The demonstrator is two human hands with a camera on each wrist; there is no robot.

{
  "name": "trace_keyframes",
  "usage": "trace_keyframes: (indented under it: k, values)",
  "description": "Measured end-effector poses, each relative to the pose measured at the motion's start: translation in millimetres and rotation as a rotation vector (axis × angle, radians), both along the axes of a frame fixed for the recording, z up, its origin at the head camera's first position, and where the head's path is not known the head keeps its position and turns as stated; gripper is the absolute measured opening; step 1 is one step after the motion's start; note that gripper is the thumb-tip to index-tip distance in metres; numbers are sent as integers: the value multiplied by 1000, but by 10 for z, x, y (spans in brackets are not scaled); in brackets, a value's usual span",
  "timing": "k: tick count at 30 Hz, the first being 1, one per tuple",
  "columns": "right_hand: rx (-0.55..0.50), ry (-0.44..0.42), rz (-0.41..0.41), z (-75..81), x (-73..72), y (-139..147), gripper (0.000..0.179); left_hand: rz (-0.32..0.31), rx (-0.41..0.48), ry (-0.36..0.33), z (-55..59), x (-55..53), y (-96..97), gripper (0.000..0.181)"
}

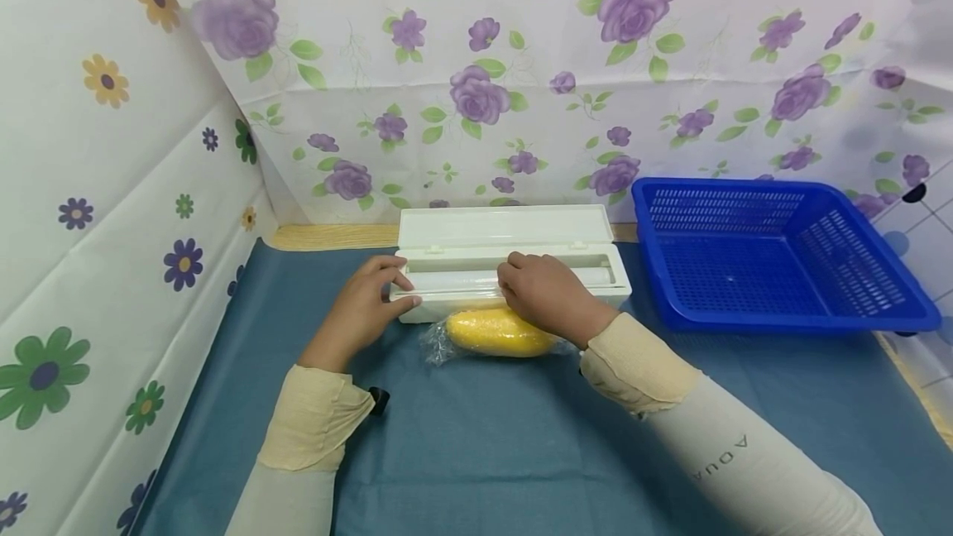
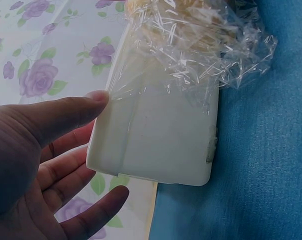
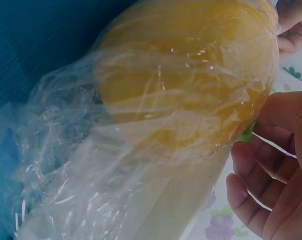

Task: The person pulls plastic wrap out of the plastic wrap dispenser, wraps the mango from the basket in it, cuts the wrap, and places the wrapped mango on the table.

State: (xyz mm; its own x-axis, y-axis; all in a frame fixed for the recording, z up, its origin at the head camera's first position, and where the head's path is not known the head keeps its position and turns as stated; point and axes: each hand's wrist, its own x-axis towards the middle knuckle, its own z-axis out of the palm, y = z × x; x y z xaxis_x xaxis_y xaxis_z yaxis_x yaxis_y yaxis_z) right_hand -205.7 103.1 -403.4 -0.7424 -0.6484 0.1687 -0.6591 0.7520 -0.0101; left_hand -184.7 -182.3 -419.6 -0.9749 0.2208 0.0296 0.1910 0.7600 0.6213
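Observation:
A white cling film dispenser box [image 1: 447, 306] lies with its lid [image 1: 506, 227] raised, the film roll [image 1: 454, 280] showing inside. At its left end my left hand [image 1: 358, 304] grips the front edge, thumb in front and fingers behind; in the left wrist view the thumb [image 2: 66, 115] presses the edge. My right hand [image 1: 547, 292] is curled over the front edge, pinching cling film [image 3: 136, 170] there. Just in front, a yellow oblong thing [image 1: 495, 332] like a fruit lies wrapped in clear film, its right end partly behind my right hand.
To the right stands a blue plastic basket [image 1: 789, 321] with slotted walls. A blue cloth [image 1: 476, 453] covers the table. Flowered sheets [image 1: 447, 64] hang behind and on the left.

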Motion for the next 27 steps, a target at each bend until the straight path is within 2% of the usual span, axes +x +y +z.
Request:
trace_keyframes:
  k: [27]
  values:
    - [-40, 14, 13, -18, 18, 84, 13, -2, -13, 7, -10, -5, -3, 18]
